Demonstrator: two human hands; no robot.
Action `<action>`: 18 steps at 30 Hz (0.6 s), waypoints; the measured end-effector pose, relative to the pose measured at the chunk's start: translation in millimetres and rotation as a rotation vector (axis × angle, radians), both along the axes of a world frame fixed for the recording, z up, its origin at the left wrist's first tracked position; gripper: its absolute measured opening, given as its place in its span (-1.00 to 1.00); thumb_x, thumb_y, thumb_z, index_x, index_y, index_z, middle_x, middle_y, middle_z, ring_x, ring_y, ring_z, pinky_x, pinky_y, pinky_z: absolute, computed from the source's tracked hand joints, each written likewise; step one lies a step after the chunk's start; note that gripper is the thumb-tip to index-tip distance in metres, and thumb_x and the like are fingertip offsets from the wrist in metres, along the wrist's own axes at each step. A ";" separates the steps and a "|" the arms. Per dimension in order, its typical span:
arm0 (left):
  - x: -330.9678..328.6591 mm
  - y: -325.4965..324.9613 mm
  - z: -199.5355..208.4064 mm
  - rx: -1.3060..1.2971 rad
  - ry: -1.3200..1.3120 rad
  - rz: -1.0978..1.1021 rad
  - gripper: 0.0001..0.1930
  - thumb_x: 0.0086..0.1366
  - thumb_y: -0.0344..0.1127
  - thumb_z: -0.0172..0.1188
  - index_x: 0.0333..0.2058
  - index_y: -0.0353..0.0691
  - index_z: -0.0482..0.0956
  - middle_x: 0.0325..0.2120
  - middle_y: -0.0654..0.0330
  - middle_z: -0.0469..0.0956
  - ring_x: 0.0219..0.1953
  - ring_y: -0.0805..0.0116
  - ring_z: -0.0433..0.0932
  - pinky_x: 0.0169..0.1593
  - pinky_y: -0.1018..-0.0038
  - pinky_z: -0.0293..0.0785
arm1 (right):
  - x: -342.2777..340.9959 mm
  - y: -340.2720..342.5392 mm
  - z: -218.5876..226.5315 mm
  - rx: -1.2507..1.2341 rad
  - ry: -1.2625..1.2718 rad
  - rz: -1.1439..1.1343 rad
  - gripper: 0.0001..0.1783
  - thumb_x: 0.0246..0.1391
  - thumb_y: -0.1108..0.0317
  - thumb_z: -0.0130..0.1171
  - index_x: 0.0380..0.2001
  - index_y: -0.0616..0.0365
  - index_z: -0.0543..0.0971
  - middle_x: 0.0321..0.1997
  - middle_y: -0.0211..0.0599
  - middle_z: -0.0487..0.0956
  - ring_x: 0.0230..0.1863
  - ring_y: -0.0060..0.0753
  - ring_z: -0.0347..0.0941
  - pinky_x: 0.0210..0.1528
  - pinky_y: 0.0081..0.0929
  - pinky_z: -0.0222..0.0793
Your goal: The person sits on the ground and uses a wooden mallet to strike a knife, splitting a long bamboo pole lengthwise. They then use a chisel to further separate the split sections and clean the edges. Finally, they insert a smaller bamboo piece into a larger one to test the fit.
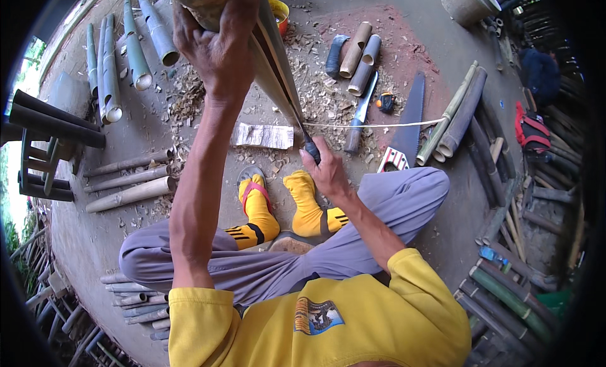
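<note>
My left hand (218, 48), raised at the top, is closed around a thick bamboo pole (199, 2). In my right hand (327, 171), above my feet, is the dark handle of a long-bladed tool (308, 147). Its narrow shape runs up along the bamboo toward my left hand; where blade and bamboo meet is hard to make out. A thin pale strip (372, 124) stretches right from near the handle. On the ground below lies a pale rectangular block (263, 136) with a scored surface, among wood chips.
To the right lie a knife (360, 118), a tape measure (385, 102), a handsaw (409, 114) and short bamboo pieces (363, 61). Bamboo poles (136, 61) lie at far left, more tubes (132, 181) nearer. A bucket (470, 4) stands far right. My yellow-socked feet (306, 203) are below my hands.
</note>
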State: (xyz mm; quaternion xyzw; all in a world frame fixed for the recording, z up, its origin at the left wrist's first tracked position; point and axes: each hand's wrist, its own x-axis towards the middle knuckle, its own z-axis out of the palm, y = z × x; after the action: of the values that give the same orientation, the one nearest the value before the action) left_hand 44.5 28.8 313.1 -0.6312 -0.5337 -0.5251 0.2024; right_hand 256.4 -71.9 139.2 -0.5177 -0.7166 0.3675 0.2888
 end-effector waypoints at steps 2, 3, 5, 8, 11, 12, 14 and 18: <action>-11.3 17.2 -18.2 0.335 0.244 0.103 -0.71 0.25 -0.46 0.00 -0.07 0.00 0.48 -0.35 0.23 0.63 -0.19 0.17 0.52 -0.06 0.18 0.22 | 3.3 -12.1 -17.0 0.127 0.046 -0.020 -0.71 0.16 0.16 0.02 -0.23 0.17 0.36 -0.60 -0.04 0.50 -0.48 0.09 0.51 -0.51 -0.10 0.38; -7.4 16.9 -17.4 0.309 0.233 0.089 -0.65 0.23 -0.49 0.00 -0.03 0.03 0.45 -0.31 0.22 0.62 -0.18 0.15 0.52 -0.05 0.17 0.21 | 17.1 -6.9 -36.4 -0.078 -0.078 -0.010 -0.73 0.17 0.18 0.01 -0.26 0.18 0.37 -0.59 -0.05 0.50 -0.47 0.07 0.52 -0.51 -0.12 0.38; -15.1 18.3 -19.3 0.228 0.163 -0.012 -0.60 0.20 -0.52 0.02 0.00 0.04 0.43 -0.19 0.18 0.59 -0.16 0.11 0.51 -0.03 0.11 0.16 | 28.8 -3.0 -44.7 -0.248 -0.179 -0.005 -0.75 0.17 0.20 0.00 -0.27 0.19 0.38 -0.58 -0.03 0.50 -0.46 0.09 0.52 -0.49 -0.13 0.37; -30.1 26.4 -30.1 0.313 0.216 0.136 -0.60 0.21 -0.52 0.00 0.00 0.04 0.43 -0.12 0.16 0.55 -0.13 0.11 0.50 -0.01 0.12 0.14 | 14.4 -19.4 -11.9 -0.185 -0.033 -0.022 -0.75 0.14 0.23 0.04 -0.24 0.19 0.38 -0.55 0.04 0.50 -0.40 0.21 0.49 -0.44 -0.09 0.34; -24.4 16.8 -30.8 0.245 0.215 0.182 -0.65 0.26 -0.43 -0.03 0.01 0.05 0.43 -0.10 0.16 0.55 -0.08 0.12 0.50 0.01 0.11 0.11 | 2.2 -12.9 -4.8 -0.077 0.024 -0.065 -0.74 0.11 0.25 0.08 -0.25 0.18 0.36 -0.54 0.04 0.48 -0.41 0.23 0.47 -0.45 -0.06 0.32; -22.6 17.2 -28.8 0.220 0.218 0.201 -0.66 0.27 -0.41 -0.04 0.01 0.05 0.43 -0.10 0.16 0.55 -0.07 0.12 0.50 0.01 0.10 0.11 | 5.0 -12.4 -9.4 -0.065 0.020 -0.061 -0.74 0.11 0.25 0.09 -0.25 0.18 0.36 -0.53 0.04 0.48 -0.42 0.22 0.47 -0.46 -0.07 0.32; -21.7 15.0 -23.4 0.110 0.115 0.076 -0.71 0.34 -0.30 -0.08 0.01 -0.02 0.43 -0.13 0.19 0.56 -0.06 0.21 0.48 0.06 0.20 0.11 | 18.7 -19.3 -13.4 -0.059 0.002 -0.044 -0.74 0.10 0.25 0.09 -0.25 0.19 0.36 -0.53 0.03 0.49 -0.43 0.21 0.47 -0.46 -0.08 0.33; -37.3 11.6 -19.0 -0.033 -0.474 -0.165 -0.68 0.38 -0.17 -0.11 0.00 -0.16 0.42 -0.22 0.14 0.57 -0.13 0.27 0.51 0.03 0.35 0.26 | 36.5 -62.4 -28.0 -0.157 0.050 -0.143 -0.72 0.10 0.23 0.10 -0.27 0.20 0.37 -0.59 -0.08 0.47 -0.54 0.00 0.50 -0.52 -0.22 0.34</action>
State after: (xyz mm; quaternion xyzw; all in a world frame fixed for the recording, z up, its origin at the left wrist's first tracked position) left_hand 7.2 40.4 294.1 -0.5351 -0.5214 -0.6644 0.0175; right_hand 293.0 -134.3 111.2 -0.5794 -0.6392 0.4138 0.2905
